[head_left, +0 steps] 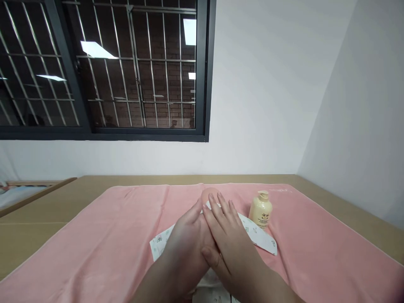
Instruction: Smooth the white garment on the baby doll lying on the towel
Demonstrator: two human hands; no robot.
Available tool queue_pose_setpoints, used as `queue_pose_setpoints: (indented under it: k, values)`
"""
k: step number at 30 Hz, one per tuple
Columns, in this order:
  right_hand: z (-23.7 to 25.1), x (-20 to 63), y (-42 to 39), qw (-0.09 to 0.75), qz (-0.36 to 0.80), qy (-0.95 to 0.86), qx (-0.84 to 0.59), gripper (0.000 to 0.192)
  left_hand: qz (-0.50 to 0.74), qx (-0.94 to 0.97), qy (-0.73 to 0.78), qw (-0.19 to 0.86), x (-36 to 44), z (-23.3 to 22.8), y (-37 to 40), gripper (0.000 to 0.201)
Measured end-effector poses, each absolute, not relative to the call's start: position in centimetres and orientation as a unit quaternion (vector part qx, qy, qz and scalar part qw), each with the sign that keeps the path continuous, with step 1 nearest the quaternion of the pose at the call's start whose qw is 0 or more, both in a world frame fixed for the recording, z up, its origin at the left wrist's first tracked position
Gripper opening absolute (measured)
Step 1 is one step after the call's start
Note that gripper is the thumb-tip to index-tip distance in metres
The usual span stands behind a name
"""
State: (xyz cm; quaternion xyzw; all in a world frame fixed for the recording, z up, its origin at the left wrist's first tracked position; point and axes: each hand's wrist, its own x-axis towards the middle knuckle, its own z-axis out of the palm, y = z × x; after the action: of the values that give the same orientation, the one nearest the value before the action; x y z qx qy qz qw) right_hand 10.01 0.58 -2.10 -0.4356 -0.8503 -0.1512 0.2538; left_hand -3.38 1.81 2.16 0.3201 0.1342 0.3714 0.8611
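Both hands lie together over the middle of a pink towel spread on a tan table. The right hand rests flat with fingers straight and slightly spread, grasping nothing, its palm laid over the back of the left hand, which also lies open and flat. Beneath them sits a white printed diaper, its two wings sticking out to either side of the hands, and just past the fingertips shows the rounded top of a pinkish doll head, mostly hidden. A pale yellow pump bottle stands upright near the right hand, touching the diaper's far edge
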Motion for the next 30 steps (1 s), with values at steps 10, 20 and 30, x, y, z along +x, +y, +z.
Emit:
queue_pose_setpoints:
  k: [10,20,30]
  values:
    - [-1.7,10.8,3.4,0.198,0.025,-0.861,-0.467,0.060,0.340,0.226,0.145,0.901,-3.1,0.1,6.4,0.054]
    - [-4.5,10.8,7.4,0.204,0.124,-0.858,-0.455,0.062,0.455,0.216,0.290,0.814,-1.5,-2.5,10.0,0.041]
    - [-10.4,14.6,12.9,0.234,0.086,-0.814,-0.524,0.050,0.545,0.639,0.471,0.272,1.3,-12.0,15.0,0.048]
